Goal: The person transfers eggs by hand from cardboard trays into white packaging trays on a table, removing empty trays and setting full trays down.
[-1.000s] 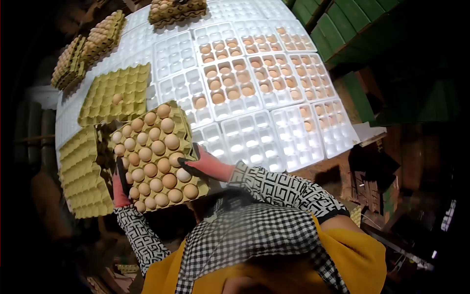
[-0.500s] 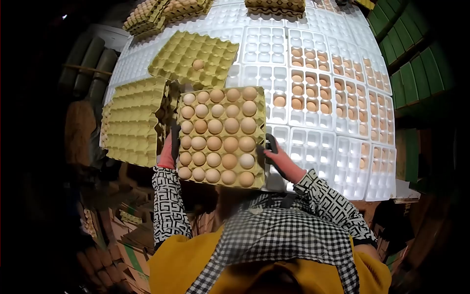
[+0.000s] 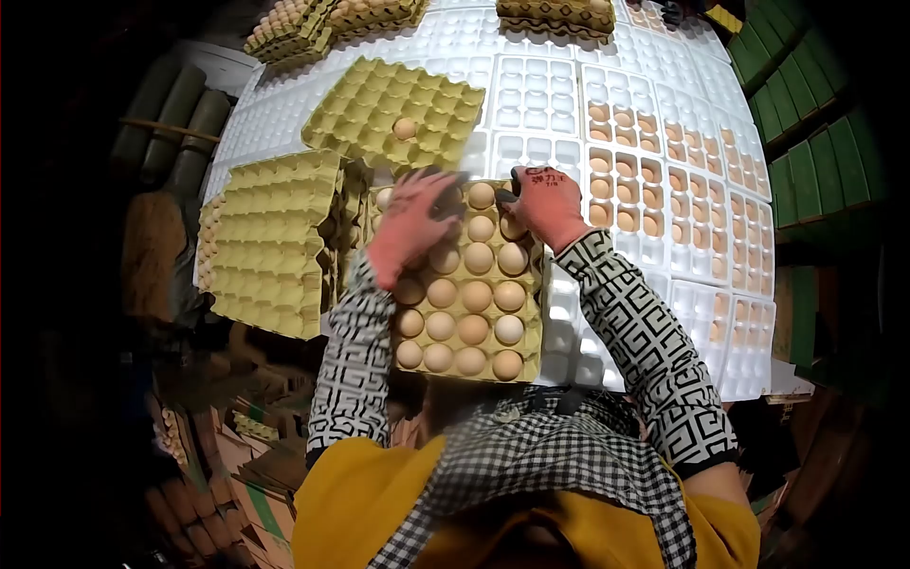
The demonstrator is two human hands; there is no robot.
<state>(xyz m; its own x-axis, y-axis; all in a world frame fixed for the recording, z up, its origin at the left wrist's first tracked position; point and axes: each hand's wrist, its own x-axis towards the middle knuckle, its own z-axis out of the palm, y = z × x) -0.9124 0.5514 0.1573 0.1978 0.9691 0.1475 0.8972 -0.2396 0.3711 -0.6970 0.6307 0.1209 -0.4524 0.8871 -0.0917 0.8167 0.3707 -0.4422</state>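
A yellow pulp egg tray point(image 3: 536, 313) full of light brown eggs point(image 3: 477, 296) lies in front of me at the table's near edge. My left hand point(image 3: 414, 223), in a pink glove with dark fingertips, is over its upper left part, thumb and fingers apart; motion blurs it slightly. At the tray's upper right corner, my right hand point(image 3: 550, 204) has its gloved fingers curled in over the eggs. Whatever lies between those fingertips is hidden. Just beyond, another pulp tray point(image 3: 355, 104) holds a single egg point(image 3: 405, 128).
White moulded trays point(image 3: 536, 90) cover the table, several on the right partly filled with eggs. A stack of yellow trays point(image 3: 270, 237) stands on the left. More stacked egg trays point(image 3: 555, 17) are at the far end. Green crates point(image 3: 820, 175) line the right side.
Both hands have left the sides of the full tray and moved up over its far rows of eggs. In view, the tray sits a little further right and lower.
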